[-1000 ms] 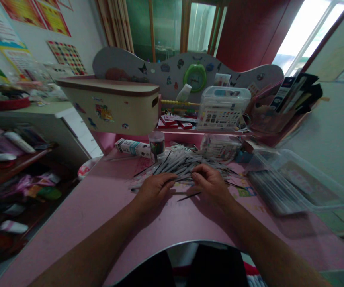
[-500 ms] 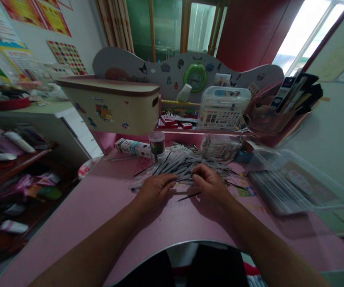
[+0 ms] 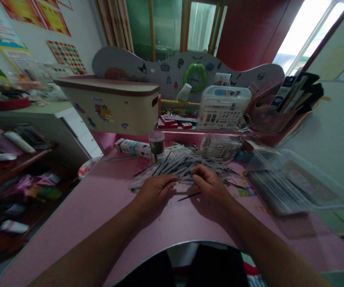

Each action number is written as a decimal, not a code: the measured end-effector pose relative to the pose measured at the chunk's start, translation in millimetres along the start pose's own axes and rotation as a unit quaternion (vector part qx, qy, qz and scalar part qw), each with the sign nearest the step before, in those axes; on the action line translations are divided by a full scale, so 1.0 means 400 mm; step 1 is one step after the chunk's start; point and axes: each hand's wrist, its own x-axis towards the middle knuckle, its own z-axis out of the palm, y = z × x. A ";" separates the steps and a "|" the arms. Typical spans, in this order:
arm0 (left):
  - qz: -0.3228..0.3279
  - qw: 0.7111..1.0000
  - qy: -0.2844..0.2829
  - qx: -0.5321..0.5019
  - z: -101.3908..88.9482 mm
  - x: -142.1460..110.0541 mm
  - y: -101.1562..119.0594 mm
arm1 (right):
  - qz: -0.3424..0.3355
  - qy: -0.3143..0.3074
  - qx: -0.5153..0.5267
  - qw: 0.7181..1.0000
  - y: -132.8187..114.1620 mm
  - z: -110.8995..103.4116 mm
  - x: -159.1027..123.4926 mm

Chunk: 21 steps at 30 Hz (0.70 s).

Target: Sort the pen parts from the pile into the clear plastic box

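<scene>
A pink desk (image 3: 172, 227) with a curved near edge fills the lower middle of the view, backed by a grey, wavy, sticker-covered board (image 3: 124, 61) carrying a round green clock (image 3: 195, 77). On the desk's far left stands a large cream wooden box (image 3: 109, 111) with a brown lid, partly hiding that board. To the right lies a long clear plastic tray (image 3: 291, 181) holding a row of slim items, and at the back stands a clear plastic case (image 3: 223, 107) with a printed label. In front of the case sits a bagged package (image 3: 220, 146), just beside the heap of thin white-and-grey sticks (image 3: 184, 163), which lies crisscrossed mid-desk. A white-and-teal carton (image 3: 133, 148) and a small clear cup (image 3: 157, 146) stand beyond the heap's left side. The left hand (image 3: 155, 189) lies on the heap's near edge, its fingers together and slightly curled. The right hand (image 3: 209, 185), close beside it, bends its fingers down into the sticks; whether either hand pinches any, I cannot tell. One loose black stick (image 3: 189, 196) lies on the desk just below them.
</scene>
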 end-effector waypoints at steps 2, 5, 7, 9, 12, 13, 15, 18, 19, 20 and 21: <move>0.005 1.000 0.002 -0.003 0.002 0.000 -0.002 | -0.016 0.005 -0.054 0.998 0.001 -0.005 0.007; 0.004 1.000 0.002 -0.005 0.004 0.001 -0.006 | 0.006 -0.002 -0.027 1.000 0.003 -0.007 0.008; -0.001 1.000 0.001 -0.001 0.004 0.002 -0.008 | 0.015 -0.014 0.021 1.000 0.002 -0.007 0.004; -0.002 1.000 0.001 0.002 0.003 0.002 -0.009 | 0.001 -0.016 0.019 1.000 0.001 -0.006 0.002; -0.003 1.000 0.006 0.002 0.002 0.001 -0.008 | -0.042 0.006 -0.065 0.997 -0.001 -0.007 0.004; -0.004 1.000 0.006 0.002 0.003 0.001 -0.006 | -0.050 0.007 -0.088 0.995 0.000 -0.008 0.006; -0.003 1.000 0.005 -0.001 0.004 0.001 -0.004 | -0.044 0.007 -0.103 0.994 0.002 -0.009 0.009; -0.002 1.000 0.002 -0.007 0.005 0.001 0.000 | -0.009 -0.001 -0.064 0.998 0.006 -0.010 0.009; -0.005 1.000 0.001 -0.008 0.005 0.000 0.000 | -0.002 -0.007 -0.044 0.999 0.007 -0.010 0.008; -0.008 1.000 -0.001 -0.009 0.004 0.000 0.000 | 0.004 -0.015 -0.022 1.000 0.008 -0.010 0.005; -0.013 1.000 -0.003 -0.008 0.004 0.000 0.000 | 0.008 -0.025 0.005 1.000 0.009 -0.010 0.002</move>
